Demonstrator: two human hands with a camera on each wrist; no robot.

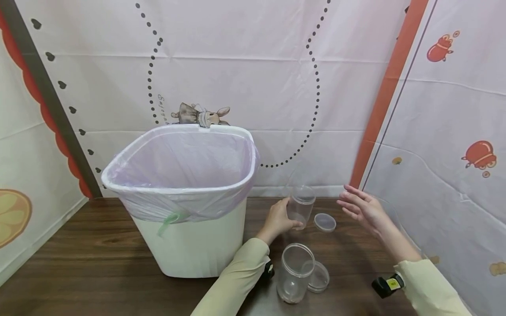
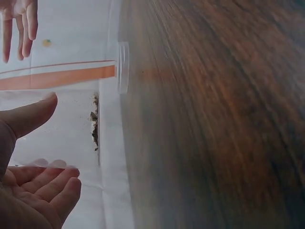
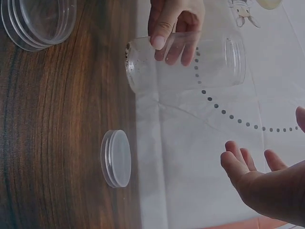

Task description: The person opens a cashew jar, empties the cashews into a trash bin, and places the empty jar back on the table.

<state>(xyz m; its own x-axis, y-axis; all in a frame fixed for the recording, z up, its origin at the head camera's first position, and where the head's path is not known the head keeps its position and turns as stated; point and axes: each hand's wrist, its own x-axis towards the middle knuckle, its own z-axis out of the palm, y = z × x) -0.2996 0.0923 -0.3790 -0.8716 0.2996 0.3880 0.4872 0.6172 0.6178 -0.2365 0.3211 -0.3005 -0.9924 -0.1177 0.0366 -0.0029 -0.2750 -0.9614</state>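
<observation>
My left hand (image 1: 280,221) grips a clear plastic jar (image 1: 303,199), thumb on one side and fingers round the other. Dark crumbs lie at the bottom of this jar (image 2: 47,129), and its mouth has no lid on. In the left wrist view its base appears slightly above the tabletop. To its right a clear round lid (image 1: 325,222) lies on the table. My right hand (image 1: 365,208) hovers in the air past that lid, fingers spread loosely, touching nothing. Nearer to me stands a second clear jar (image 1: 295,274), uncovered, with another lid (image 1: 318,277) beside it.
A large white bin (image 1: 189,250) with a pale purple liner (image 1: 186,158) stands left of my left arm. The liner is knotted at the front with a green tie (image 1: 171,221). Printed cloth walls (image 1: 237,83) enclose the brown wooden table (image 1: 91,254) at the back and sides.
</observation>
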